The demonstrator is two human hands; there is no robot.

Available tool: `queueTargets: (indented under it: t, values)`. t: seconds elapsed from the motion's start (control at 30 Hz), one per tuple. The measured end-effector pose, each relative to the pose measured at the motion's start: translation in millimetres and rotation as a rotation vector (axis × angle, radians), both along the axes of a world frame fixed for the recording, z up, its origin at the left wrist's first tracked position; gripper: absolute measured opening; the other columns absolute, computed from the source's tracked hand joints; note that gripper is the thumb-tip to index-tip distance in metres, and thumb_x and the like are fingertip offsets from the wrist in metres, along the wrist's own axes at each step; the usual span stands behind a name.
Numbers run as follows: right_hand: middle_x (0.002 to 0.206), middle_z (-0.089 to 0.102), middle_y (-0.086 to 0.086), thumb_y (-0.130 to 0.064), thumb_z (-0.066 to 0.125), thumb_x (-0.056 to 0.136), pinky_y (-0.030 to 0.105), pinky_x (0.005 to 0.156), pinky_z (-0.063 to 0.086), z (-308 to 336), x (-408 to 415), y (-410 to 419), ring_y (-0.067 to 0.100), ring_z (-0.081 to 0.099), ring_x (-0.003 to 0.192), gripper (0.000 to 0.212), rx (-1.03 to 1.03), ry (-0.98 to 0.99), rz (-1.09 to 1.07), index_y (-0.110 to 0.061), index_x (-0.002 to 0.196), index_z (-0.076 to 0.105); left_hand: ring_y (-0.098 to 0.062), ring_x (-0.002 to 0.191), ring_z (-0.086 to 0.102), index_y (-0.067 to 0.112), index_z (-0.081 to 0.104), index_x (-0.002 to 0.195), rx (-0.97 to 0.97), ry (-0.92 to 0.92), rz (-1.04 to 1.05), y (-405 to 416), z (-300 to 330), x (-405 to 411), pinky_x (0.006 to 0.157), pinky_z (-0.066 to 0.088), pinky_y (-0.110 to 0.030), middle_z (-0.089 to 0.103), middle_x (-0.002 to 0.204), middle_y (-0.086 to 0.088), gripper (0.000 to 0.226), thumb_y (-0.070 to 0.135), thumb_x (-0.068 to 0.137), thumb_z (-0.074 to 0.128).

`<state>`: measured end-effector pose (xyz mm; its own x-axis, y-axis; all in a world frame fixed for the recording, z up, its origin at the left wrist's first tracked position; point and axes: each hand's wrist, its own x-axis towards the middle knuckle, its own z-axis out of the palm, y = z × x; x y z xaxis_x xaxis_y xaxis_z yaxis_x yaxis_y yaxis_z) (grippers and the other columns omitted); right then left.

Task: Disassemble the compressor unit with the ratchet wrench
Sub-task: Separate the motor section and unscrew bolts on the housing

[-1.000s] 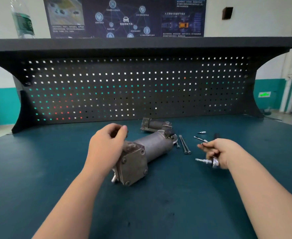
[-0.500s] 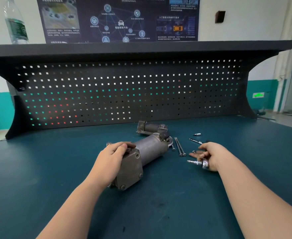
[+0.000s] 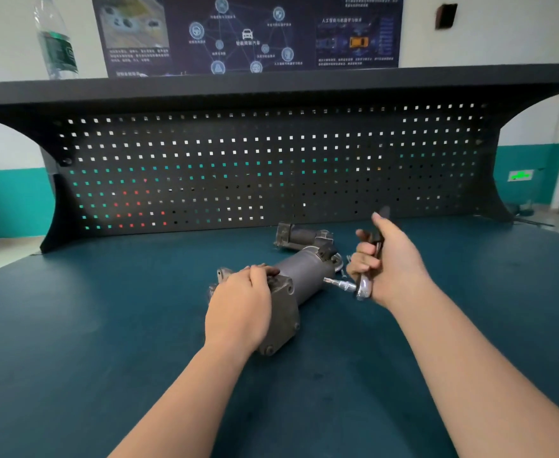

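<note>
Two bare forearms reach over a teal workbench (image 3: 106,325); the left hand (image 3: 238,309) lies over the square end plate (image 3: 283,320) of the compressor unit (image 3: 299,279), fingers curled over its top edge and pressing down, apparently to keep the cylinder from rolling; the unit lies on its side near the bench's middle, angled away to the right; beside it the right hand (image 3: 390,266) has its fingers wrapped tight round the dark handle of the ratchet wrench (image 3: 364,285), head low and the chrome extension (image 3: 337,283) pointing left at the cylinder's flank, seemingly lined up for a fastener there, though contact cannot be made out; just behind lies a smaller detached motor part (image 3: 299,236); farther back stand the perforated back panel (image 3: 271,166), a water bottle (image 3: 56,41) on the shelf, and a dark poster (image 3: 248,31) on the wall.
</note>
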<state>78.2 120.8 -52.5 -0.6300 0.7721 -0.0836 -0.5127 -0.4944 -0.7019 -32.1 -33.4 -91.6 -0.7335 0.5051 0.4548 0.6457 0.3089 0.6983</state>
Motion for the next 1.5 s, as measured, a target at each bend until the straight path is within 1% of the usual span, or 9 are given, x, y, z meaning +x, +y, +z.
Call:
queueTargets:
  t: [0.23,0.47,0.57,0.67,0.77,0.9,1.03,1.17,1.5]
  values:
    - [0.044,0.024,-0.005,-0.048,0.041,0.099,0.018,0.036,0.019,-6,-21,-44,0.008,0.018,0.032,0.039,0.209,-0.068,-0.02,-0.014,0.08,0.045,-0.025,0.097,0.052,0.024,0.069,0.102,0.034,0.038,0.072,6,-2,19,0.089,0.04,-0.036,0.065,0.103,-0.002,0.045,0.019,0.098,0.024]
    - [0.043,0.022,-0.006,-0.049,0.043,0.097,0.018,0.033,0.02,-7,-22,-57,0.008,0.017,0.031,0.036,0.166,-0.057,0.016,-0.017,0.083,0.049,-0.013,0.082,0.067,0.022,0.071,0.069,0.753,-0.425,0.065,-36,0,12,0.073,0.048,-0.029,0.073,0.077,0.007,0.038,0.026,0.091,0.041]
    - [0.044,0.021,-0.005,-0.05,0.044,0.097,0.017,0.034,0.019,-5,-21,-59,0.008,0.017,0.031,0.038,0.148,-0.074,0.05,-0.015,0.081,0.048,-0.005,0.093,0.061,0.03,0.066,0.089,0.493,-0.134,0.028,-52,-13,19,0.081,0.048,-0.029,0.068,0.091,0.017,0.014,0.026,0.08,0.055]
    - [0.048,0.02,-0.004,-0.05,0.045,0.097,0.018,0.035,0.018,-3,-19,-61,0.008,0.016,0.032,0.043,0.139,-0.077,0.078,-0.015,0.073,0.041,0.001,0.138,0.012,0.054,0.02,0.137,-0.059,0.271,-0.154,-50,-26,21,0.11,0.017,-0.027,0.018,0.147,0.016,0.081,0.038,0.068,0.059]
    - [0.046,0.021,-0.005,-0.049,0.043,0.098,0.018,0.034,0.019,-5,-19,-65,0.008,0.017,0.032,0.042,0.156,-0.071,0.054,-0.014,0.074,0.041,-0.003,0.14,-0.018,0.064,-0.022,0.125,-0.317,0.457,-0.19,-41,-24,24,0.116,0.0,-0.033,-0.016,0.15,0.025,0.097,0.046,0.079,0.061]
    - [0.04,0.02,-0.007,-0.049,0.041,0.098,0.016,0.033,0.019,-6,-21,-68,0.008,0.016,0.031,0.042,0.162,-0.074,-0.028,-0.016,0.072,0.04,-0.007,0.142,0.005,0.046,0.018,0.139,-0.149,0.375,-0.134,-42,-23,32,0.115,0.013,-0.028,0.016,0.146,0.019,0.074,0.032,0.081,0.062]
    - [0.04,0.022,-0.007,-0.05,0.041,0.098,0.017,0.032,0.021,-9,-23,-69,0.008,0.018,0.031,0.039,0.15,-0.125,-0.107,-0.018,0.076,0.045,-0.007,0.062,0.061,0.022,0.056,0.074,0.507,-0.257,-0.029,-48,-20,66,0.059,0.048,-0.016,0.063,0.071,0.006,0.022,0.0,0.078,0.054]
    - [0.052,0.035,-0.004,-0.049,0.043,0.097,0.02,0.034,0.027,-12,-23,-72,0.006,0.028,0.029,0.035,0.159,-0.169,-0.243,-0.019,0.08,0.049,-0.024,0.053,0.067,-0.001,0.057,0.092,0.633,-1.252,-0.244,-34,-15,88,0.045,0.054,-0.026,0.068,0.081,-0.022,0.006,0.004,0.091,0.054]
    - [0.052,0.036,-0.007,-0.047,0.052,0.091,0.031,0.046,0.034,-11,-11,-105,0.012,0.034,0.044,0.029,0.8,0.037,-0.384,-0.031,0.067,0.049,-0.018,0.058,0.069,0.001,0.07,0.087,0.701,-1.455,-0.398,-24,5,94,0.049,0.057,-0.027,0.073,0.078,-0.011,0.023,0.019,0.092,0.056]
